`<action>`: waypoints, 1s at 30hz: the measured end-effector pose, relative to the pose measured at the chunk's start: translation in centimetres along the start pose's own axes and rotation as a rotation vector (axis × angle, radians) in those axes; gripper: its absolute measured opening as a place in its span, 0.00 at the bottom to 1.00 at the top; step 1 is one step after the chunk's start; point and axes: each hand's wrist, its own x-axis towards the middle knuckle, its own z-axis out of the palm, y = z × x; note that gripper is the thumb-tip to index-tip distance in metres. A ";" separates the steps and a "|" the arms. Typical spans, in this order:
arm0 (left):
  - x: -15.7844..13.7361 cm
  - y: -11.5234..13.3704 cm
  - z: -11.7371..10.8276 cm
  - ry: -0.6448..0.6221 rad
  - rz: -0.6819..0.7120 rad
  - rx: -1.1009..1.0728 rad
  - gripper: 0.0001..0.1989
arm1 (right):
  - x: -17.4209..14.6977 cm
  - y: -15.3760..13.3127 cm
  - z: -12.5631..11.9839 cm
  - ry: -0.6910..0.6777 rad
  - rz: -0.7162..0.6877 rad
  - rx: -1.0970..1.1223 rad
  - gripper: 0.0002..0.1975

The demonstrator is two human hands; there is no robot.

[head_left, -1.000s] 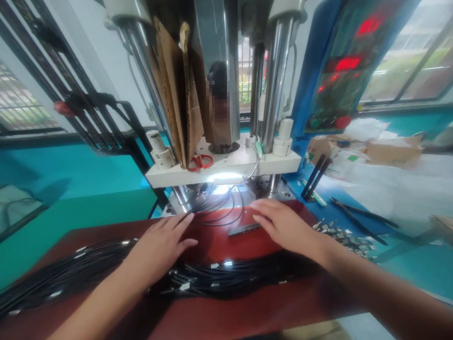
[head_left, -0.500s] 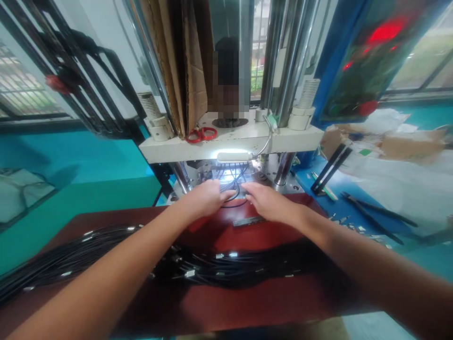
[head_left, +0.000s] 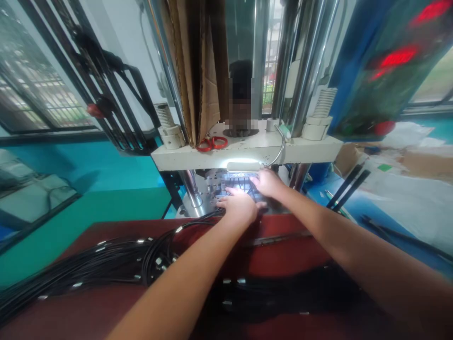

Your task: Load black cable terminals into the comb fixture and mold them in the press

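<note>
My left hand (head_left: 239,207) lies palm down with its fingers spread, over the front of a lit metal mould (head_left: 231,182) in the press. Black cables (head_left: 203,218) run from the table to beneath this hand; whether it presses on them is hidden. Farther back, my right hand (head_left: 268,183) is at the mould's right side, just under the lamp (head_left: 244,166). Its fingers are curled together near the thin dark cables that cross the mould. What they pinch, if anything, cannot be made out.
The red-brown table (head_left: 116,229) carries a long bundle of black cables (head_left: 116,257) with small metal ends. Above the hands spans the press's white plate (head_left: 198,158), with red-handled scissors (head_left: 212,143) on it. Black tweezers (head_left: 350,189) stand at the right.
My left hand has moved forward and right, and its fingers have spread. My right hand has reached deeper under the plate. A loop of cable now trails to the left hand; the view has shifted.
</note>
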 end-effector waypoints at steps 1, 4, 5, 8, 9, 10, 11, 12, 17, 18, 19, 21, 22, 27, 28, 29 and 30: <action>-0.2 0.2 0.4 0.022 -0.061 0.018 0.38 | 1.3 -0.1 0.7 -0.009 0.006 -0.006 0.21; -0.8 0.1 1.3 0.107 -0.129 0.054 0.42 | 3.9 -1.0 2.5 -0.029 -0.005 -0.011 0.20; -0.9 -0.2 1.5 0.134 -0.124 0.059 0.43 | 4.4 -1.3 3.0 -0.030 -0.014 -0.011 0.19; -1.1 -1.2 1.6 0.182 -0.100 0.056 0.37 | 4.9 -2.2 3.8 -0.028 -0.031 -0.016 0.17; -1.0 -1.5 1.5 0.188 -0.101 0.052 0.36 | 4.7 -2.4 3.9 -0.027 -0.034 -0.020 0.16; -1.0 -1.8 1.4 0.191 -0.105 0.047 0.35 | 4.4 -2.6 3.9 -0.025 -0.037 -0.025 0.15; -0.9 -2.1 1.4 0.190 -0.110 0.042 0.34 | 4.0 -2.7 3.7 -0.022 -0.044 -0.029 0.15; -0.9 -2.2 1.3 0.190 -0.114 0.040 0.33 | 3.6 -2.9 3.5 -0.022 -0.059 -0.031 0.14; -0.8 -2.2 1.3 0.222 -0.151 0.042 0.29 | -0.1 -2.9 1.8 -0.064 -0.187 0.000 0.11; -0.7 -2.2 1.4 0.226 -0.158 0.041 0.29 | -0.8 -2.6 1.5 -0.073 -0.187 0.009 0.10; -0.7 -2.1 1.4 0.229 -0.162 0.039 0.29 | -1.4 -2.1 1.3 -0.074 -0.164 0.017 0.09; -0.5 -2.0 1.6 0.238 -0.167 0.038 0.29 | -2.0 -0.8 0.9 -0.057 -0.051 0.031 0.09; -0.4 -2.0 1.7 0.244 -0.170 0.041 0.29 | -1.8 0.0 0.8 -0.042 0.033 0.041 0.09; 0.2 -1.8 2.1 0.279 -0.172 0.073 0.25 | 2.2 3.2 1.4 -0.042 0.456 0.199 0.16; 0.3 -1.8 2.3 0.286 -0.171 0.081 0.25 | 3.0 3.5 1.7 -0.049 0.506 0.256 0.16; 0.4 -1.8 2.4 0.292 -0.169 0.090 0.25 | 3.6 3.6 2.1 -0.050 0.546 0.316 0.16; 0.6 -1.9 2.6 0.299 -0.167 0.098 0.25 | 4.1 3.8 2.5 -0.040 0.579 0.381 0.16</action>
